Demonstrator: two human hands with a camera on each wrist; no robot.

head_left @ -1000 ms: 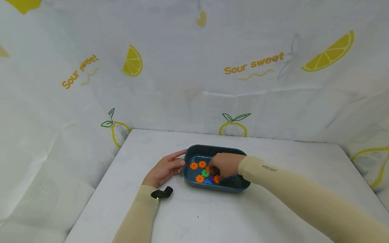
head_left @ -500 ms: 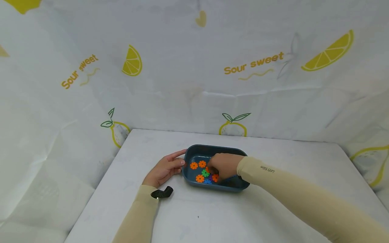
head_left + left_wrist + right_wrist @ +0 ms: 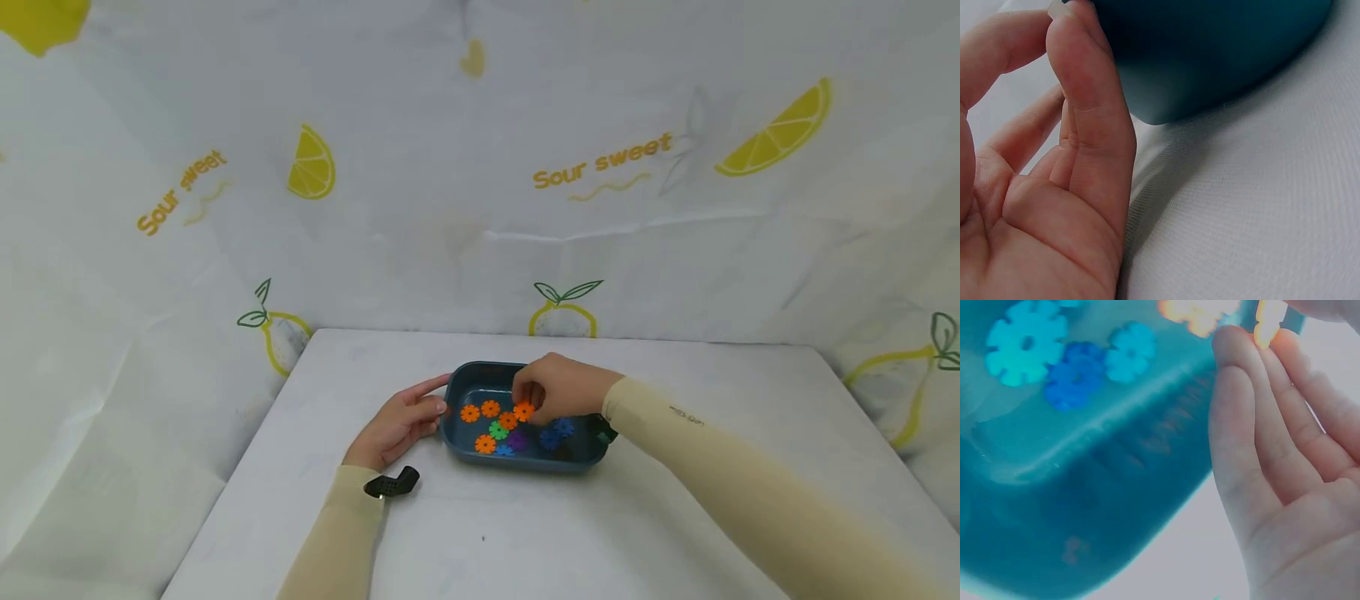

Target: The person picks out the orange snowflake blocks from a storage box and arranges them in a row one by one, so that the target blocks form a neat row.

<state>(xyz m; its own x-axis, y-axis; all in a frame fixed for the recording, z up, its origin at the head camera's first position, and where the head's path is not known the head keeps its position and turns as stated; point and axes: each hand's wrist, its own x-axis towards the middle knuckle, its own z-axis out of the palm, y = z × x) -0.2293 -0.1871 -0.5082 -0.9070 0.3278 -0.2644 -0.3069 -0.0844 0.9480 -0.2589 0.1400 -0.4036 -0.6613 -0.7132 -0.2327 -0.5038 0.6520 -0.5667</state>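
On your white tabletop (image 3: pixel 480 533) sits a dark blue rounded tray (image 3: pixel 517 466). Your left hand (image 3: pixel 393 427) touches its left end, fingers (image 3: pixel 427 386) extended and parted; your right hand (image 3: pixel 568 388), over the tray, pinches an orange snowflake disc (image 3: pixel 523 412). Orange, green, purple and blue snowflake discs (image 3: pixel 485 444) lie inside.

From six o'clock, the head camera looks forward and down over the table (image 3: pixel 480 517) toward the printed backdrop (image 3: pixel 420 208) at twelve, with the tray (image 3: pixel 517 465) well off. The left wrist camera sits close by the left hand (image 3: pixel 1054 194), facing the outside of the tray at one o'clock; the right wrist camera, as near, looks down into the tray at ten, the right hand (image 3: pixel 1291 450) at four. All three views share the tray
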